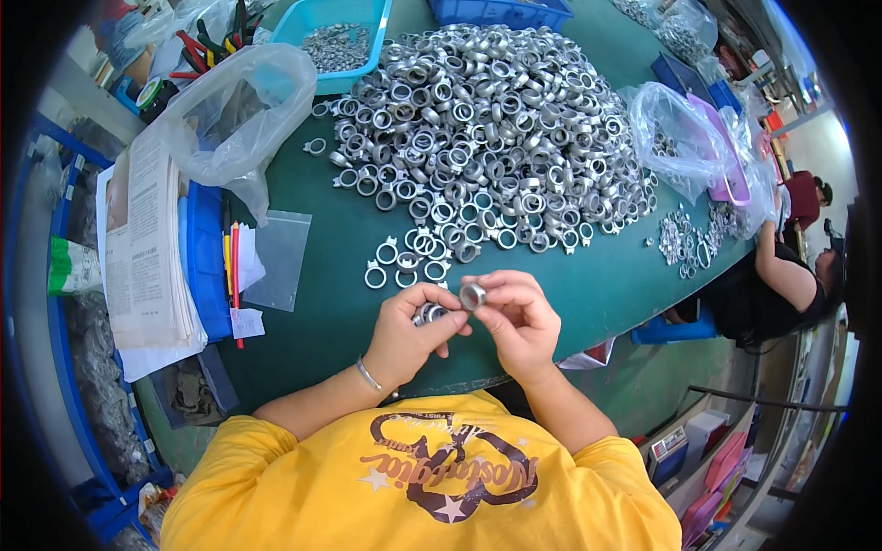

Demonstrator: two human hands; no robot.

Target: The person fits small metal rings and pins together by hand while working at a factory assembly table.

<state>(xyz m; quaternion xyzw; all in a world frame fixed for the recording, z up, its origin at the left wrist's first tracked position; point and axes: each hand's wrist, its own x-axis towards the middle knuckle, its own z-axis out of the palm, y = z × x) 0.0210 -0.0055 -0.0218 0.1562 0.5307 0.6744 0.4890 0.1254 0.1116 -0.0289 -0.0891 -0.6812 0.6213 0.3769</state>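
Observation:
Near the table's front edge, my left hand (pixel 409 332) is closed around a few small metal rings (pixel 428 314), partly covered by its fingers and thumb. Close beside it, my right hand (pixel 522 321) pinches a single silver metal ring (pixel 472 296) between thumb and fingers, its round opening facing up and toward me. The left fingertips are close to that ring; I cannot tell whether they touch it. Just beyond my hands lie several loose rings (pixel 404 262) with small tabs. Behind them rises a large heap of the same rings (pixel 487 119).
The green table (pixel 349 340) also bears a turquoise basket (pixel 379 46) of small parts and a plastic bag (pixel 241 119). Papers (pixel 142 248), pens (pixel 236 275) and a zip bag (pixel 280 262) lie left. At right are smaller metal parts (pixel 684 241) and another person (pixel 781 285).

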